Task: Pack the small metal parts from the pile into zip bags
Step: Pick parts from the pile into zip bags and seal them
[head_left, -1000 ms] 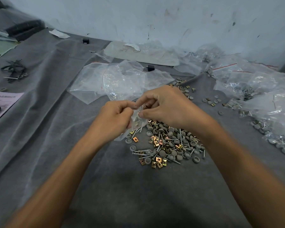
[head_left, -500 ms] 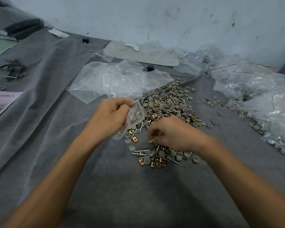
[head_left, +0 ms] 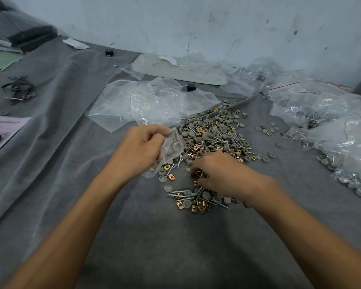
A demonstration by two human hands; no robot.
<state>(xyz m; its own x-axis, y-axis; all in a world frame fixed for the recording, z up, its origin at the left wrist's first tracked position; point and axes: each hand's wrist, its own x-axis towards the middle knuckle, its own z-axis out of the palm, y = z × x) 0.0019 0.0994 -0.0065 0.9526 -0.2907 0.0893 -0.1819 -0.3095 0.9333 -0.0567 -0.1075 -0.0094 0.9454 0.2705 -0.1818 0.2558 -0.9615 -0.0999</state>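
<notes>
grey cloth covers the worktop (head_left: pixel 175 247). nearest, the right hand (head_left: pixel 217 174) rests on the near part of the pile (head_left: pixel 213 134) of screws, grey caps and brass clips (head_left: pixel 198 207). its fingers are curled down and pinch a few clips. just to its left and a little farther, the left hand (head_left: pixel 140 151) pinches the top of a small zip bag (head_left: pixel 172 146). the bag hangs tilted, with its mouth seemingly toward the pile, so the right hand is nearer to it. beyond lie empty bags (head_left: pixel 146 103), and filled bags (head_left: pixel 331 122) are at the far right.
</notes>
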